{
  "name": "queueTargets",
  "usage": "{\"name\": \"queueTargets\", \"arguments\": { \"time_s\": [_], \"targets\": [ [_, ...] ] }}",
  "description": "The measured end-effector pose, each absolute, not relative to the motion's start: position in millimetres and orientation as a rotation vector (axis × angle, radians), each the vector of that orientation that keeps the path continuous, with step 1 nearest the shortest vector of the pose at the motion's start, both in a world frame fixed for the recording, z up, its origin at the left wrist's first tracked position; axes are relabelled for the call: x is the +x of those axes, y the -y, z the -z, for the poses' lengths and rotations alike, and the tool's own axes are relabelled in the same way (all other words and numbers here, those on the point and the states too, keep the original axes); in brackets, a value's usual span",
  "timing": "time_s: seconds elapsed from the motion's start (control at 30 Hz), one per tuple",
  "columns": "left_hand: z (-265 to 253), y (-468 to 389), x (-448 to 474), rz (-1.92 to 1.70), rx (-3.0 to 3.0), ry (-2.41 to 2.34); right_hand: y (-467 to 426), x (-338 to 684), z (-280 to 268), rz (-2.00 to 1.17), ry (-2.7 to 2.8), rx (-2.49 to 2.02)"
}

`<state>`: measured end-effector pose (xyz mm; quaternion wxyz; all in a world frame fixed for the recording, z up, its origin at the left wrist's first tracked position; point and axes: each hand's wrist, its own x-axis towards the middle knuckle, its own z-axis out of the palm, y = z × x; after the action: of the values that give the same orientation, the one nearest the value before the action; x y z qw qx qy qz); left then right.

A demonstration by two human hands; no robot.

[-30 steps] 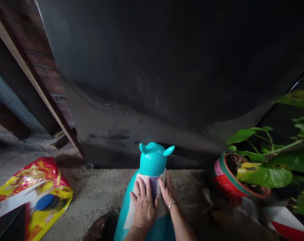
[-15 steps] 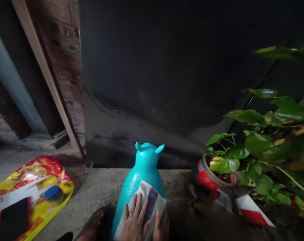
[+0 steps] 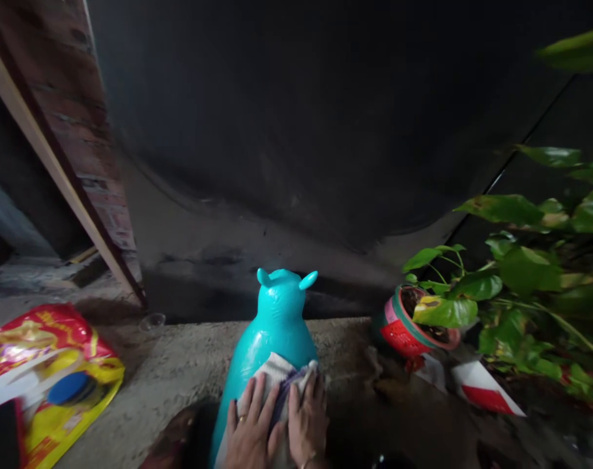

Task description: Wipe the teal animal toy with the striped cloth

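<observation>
A glossy turquoise inflatable animal toy (image 3: 284, 309) with two small ears or horns stands on the concrete at bottom centre. Over its back lies a white cloth with a purple stripe (image 3: 275, 366), bunched up between my hands. My left hand (image 3: 255, 420), wearing a ring, rests flat on the cloth with its fingers spread. Beside it my right hand (image 3: 307, 417) presses on the cloth's right part with its fingers stretched out. The toy's lower body is hidden by my hands and the cloth.
A yellow and red plastic bag (image 3: 57, 339) lies at left, with a blue-lidded jar (image 3: 70, 389) and a phone (image 3: 3, 433) on it. Right of the toy stands a red and green plant pot (image 3: 399, 326). A dark panel (image 3: 301, 130) rises behind.
My right hand has moved up onto the cloth, beside my left hand. The cloth's upper right part has crumpled. The view has shifted, so the bag sits farther left.
</observation>
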<state>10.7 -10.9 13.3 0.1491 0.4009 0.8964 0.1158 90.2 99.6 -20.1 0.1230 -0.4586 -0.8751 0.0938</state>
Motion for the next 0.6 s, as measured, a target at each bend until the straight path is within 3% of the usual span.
{"name": "queueTargets", "arguments": {
  "time_s": [0.27,0.6],
  "targets": [
    [-24.7,-11.7,-9.5,-0.432,1.008,-2.687,-131.8,55.2,3.0,-0.221,2.774,-1.298],
    [-26.6,-0.4,-4.9,-0.928,0.971,-2.428,-137.0,66.0,-3.5,-0.116,2.837,-0.963]
  ]
}}
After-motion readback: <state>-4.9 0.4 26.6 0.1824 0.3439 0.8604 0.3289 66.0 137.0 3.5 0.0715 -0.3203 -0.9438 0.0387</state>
